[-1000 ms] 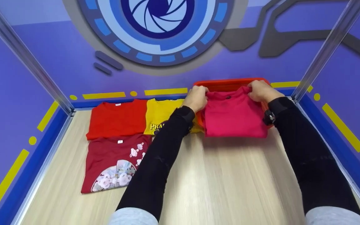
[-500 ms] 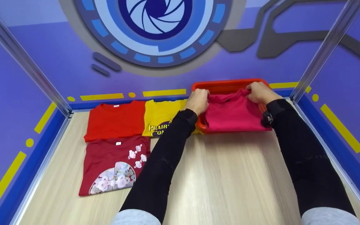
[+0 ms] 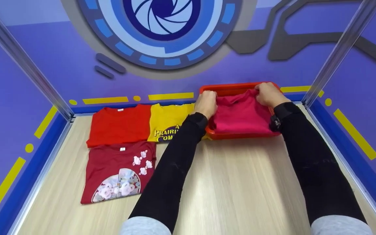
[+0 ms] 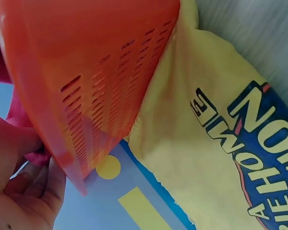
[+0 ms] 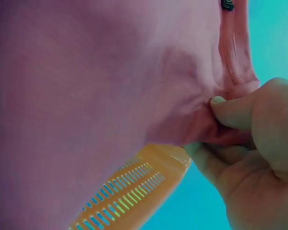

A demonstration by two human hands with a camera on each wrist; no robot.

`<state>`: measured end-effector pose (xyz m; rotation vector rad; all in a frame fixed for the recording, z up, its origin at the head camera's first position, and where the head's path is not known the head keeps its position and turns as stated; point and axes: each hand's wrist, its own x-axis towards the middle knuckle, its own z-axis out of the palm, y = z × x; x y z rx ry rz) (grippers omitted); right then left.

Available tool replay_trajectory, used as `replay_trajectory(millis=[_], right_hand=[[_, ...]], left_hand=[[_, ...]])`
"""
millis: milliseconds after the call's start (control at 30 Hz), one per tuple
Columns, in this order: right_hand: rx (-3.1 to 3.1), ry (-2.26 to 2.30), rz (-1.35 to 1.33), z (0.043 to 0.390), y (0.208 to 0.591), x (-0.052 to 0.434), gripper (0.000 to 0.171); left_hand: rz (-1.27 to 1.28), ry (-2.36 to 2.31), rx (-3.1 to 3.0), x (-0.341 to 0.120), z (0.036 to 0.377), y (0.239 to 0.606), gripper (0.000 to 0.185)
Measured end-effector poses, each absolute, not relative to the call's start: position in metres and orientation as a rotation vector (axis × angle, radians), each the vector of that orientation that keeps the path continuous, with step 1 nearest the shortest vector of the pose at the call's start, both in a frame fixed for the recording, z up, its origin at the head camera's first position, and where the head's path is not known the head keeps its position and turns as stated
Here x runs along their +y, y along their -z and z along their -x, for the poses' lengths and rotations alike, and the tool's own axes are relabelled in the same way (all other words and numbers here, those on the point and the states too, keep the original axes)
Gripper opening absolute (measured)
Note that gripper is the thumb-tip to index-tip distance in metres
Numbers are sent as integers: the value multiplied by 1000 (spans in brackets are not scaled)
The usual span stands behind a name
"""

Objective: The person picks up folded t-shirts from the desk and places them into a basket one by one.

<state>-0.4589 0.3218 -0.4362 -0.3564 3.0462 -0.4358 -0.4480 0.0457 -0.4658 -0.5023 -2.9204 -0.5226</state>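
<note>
A folded pink T-shirt (image 3: pixel 240 114) lies mostly within a red-orange plastic basket (image 3: pixel 237 135) with slotted walls. My left hand (image 3: pixel 206 103) pinches the shirt's upper left corner at the basket's left rim. Its upper right corner, beside the collar, is gripped by my right hand (image 3: pixel 269 94). In the right wrist view the thumb and fingers of the right hand (image 5: pixel 252 134) squeeze the pink cloth (image 5: pixel 182 86). The left wrist view has the left hand (image 4: pixel 29 177) at the basket rim, with a bit of pink cloth between its fingers.
Left of the basket, a yellow printed T-shirt (image 3: pixel 171 119) lies against its wall, partly behind my left arm. A folded red T-shirt (image 3: pixel 119 125) and a dark red floral T-shirt (image 3: pixel 117 173) are further left. A purple panel (image 3: pixel 175 75) stands behind the basket.
The pink shirt has gone down into the basket; its lower edge, which hung over the front rim, now sits inside. Both hands keep their hold on its corners.
</note>
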Motion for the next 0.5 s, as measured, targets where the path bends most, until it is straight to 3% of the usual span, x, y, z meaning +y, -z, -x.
replay_trajectory(millis=[500], right_hand=[[2965, 397, 296, 461, 425, 315, 49]], left_hand=[[530, 467, -2911, 48, 450, 464, 17]])
